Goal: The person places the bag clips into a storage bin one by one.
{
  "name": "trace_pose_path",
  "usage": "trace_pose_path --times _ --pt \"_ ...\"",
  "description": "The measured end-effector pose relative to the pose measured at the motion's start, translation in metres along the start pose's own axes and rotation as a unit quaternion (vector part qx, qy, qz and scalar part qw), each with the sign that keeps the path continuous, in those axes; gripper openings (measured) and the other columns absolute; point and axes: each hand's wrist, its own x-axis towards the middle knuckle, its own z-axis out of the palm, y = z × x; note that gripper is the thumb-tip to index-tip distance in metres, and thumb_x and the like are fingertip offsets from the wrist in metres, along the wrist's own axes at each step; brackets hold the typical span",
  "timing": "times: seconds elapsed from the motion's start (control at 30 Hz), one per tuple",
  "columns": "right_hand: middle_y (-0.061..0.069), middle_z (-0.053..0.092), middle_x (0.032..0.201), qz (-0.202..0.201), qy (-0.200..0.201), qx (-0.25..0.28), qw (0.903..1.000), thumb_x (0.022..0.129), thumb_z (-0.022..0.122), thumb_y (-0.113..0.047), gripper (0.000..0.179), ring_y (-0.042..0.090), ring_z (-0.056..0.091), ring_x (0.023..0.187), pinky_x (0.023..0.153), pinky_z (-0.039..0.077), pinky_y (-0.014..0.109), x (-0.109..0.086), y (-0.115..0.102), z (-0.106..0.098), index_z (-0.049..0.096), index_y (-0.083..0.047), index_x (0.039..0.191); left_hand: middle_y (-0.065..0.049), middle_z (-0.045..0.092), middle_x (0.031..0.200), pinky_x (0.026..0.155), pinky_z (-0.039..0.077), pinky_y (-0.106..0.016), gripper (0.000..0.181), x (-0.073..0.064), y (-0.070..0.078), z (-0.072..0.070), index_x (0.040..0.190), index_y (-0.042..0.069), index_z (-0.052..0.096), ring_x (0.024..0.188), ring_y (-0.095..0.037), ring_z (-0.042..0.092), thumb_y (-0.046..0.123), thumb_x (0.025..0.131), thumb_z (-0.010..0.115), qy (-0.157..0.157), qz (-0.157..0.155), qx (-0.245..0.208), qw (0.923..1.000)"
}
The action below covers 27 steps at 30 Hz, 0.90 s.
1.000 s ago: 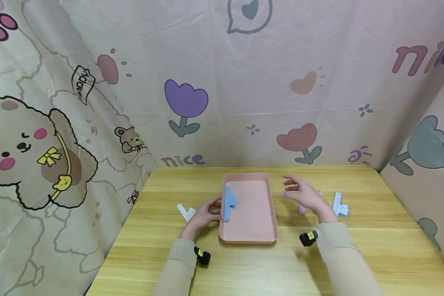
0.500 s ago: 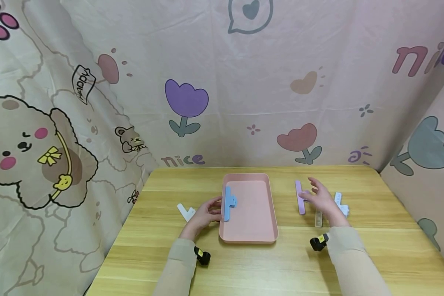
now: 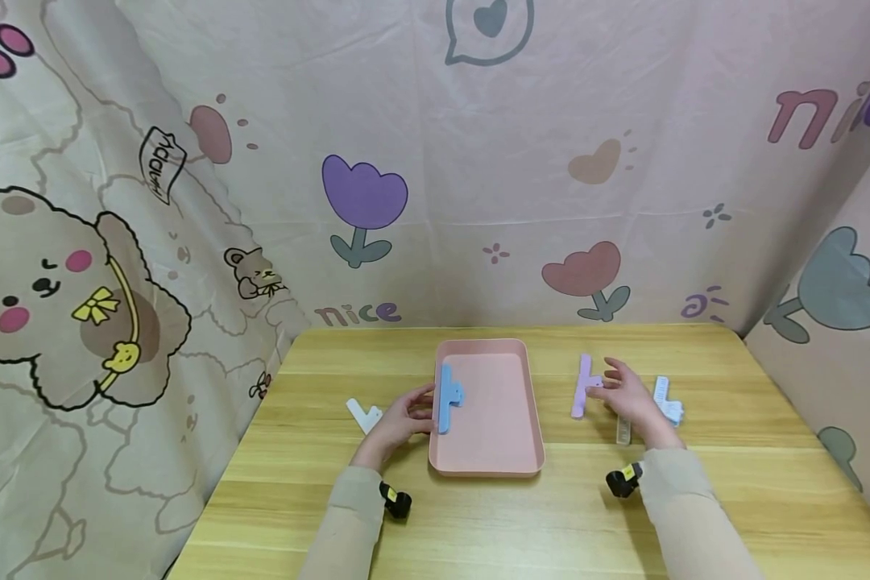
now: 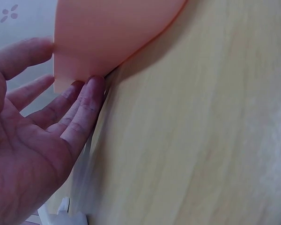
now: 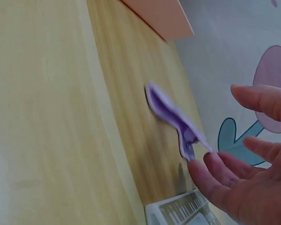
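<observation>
A pink tray (image 3: 496,419) lies on the table with a blue bag clip (image 3: 445,403) inside, along its left wall. My left hand (image 3: 400,423) rests its fingertips against the outside of that wall, also seen on the tray side (image 4: 103,37) in the left wrist view. To the right of the tray lies a purple bag clip (image 3: 583,387). My right hand (image 3: 632,400) is at its handle end. In the right wrist view, fingertips (image 5: 196,171) touch the end of the purple clip (image 5: 171,110), and the top digit stands apart from it.
A white clip (image 3: 363,414) lies by my left hand. Under and beside my right hand are a clear clip (image 3: 624,432) and a pale blue clip (image 3: 671,411). A patterned curtain (image 3: 478,274) rises behind the wooden table (image 3: 522,524).
My right hand has moved right, away from the tray, to the purple clip. Over the last half second that clip has turned, its near end swinging left. My left hand stays put.
</observation>
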Motion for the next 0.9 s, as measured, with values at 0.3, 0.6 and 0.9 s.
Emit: trace_pose_path --times 0.3,0.6,0.9 --pt "0.036 0.034 0.142 -0.002 0.023 0.006 0.9997 0.089 0.068 -0.007 0.078 0.047 0.042 0.128 0.091 0.051 0.037 0.002 0.004 0.011 0.022 0.012 0.149 -0.026 0.046 0.138 0.091 0.053 -0.039 0.076 0.000 -0.001 0.000 0.151 0.000 0.032 0.118 -0.038 0.056 -0.006 0.085 0.070 0.000 0.002 0.009 1.0000" --pt "0.035 0.038 0.140 0.039 0.069 -0.025 0.9966 0.087 0.068 -0.005 0.072 0.048 0.042 0.126 0.104 0.040 0.052 0.003 0.007 0.018 0.028 0.014 0.145 -0.026 0.047 0.138 0.092 0.052 -0.040 0.077 0.000 -0.001 0.001 0.151 0.000 0.033 0.117 -0.038 0.056 -0.007 0.084 0.071 0.004 -0.002 0.014 0.9999" --pt "0.032 0.041 0.139 0.059 0.086 0.028 0.9941 0.086 0.067 0.001 0.070 0.044 0.043 0.126 0.104 0.041 0.048 0.007 0.009 0.026 0.031 0.013 0.145 -0.025 0.047 0.138 0.091 0.053 -0.039 0.075 0.001 -0.002 0.000 0.151 0.002 0.034 0.117 -0.037 0.056 -0.006 0.085 0.070 0.005 -0.001 0.007 1.0000"
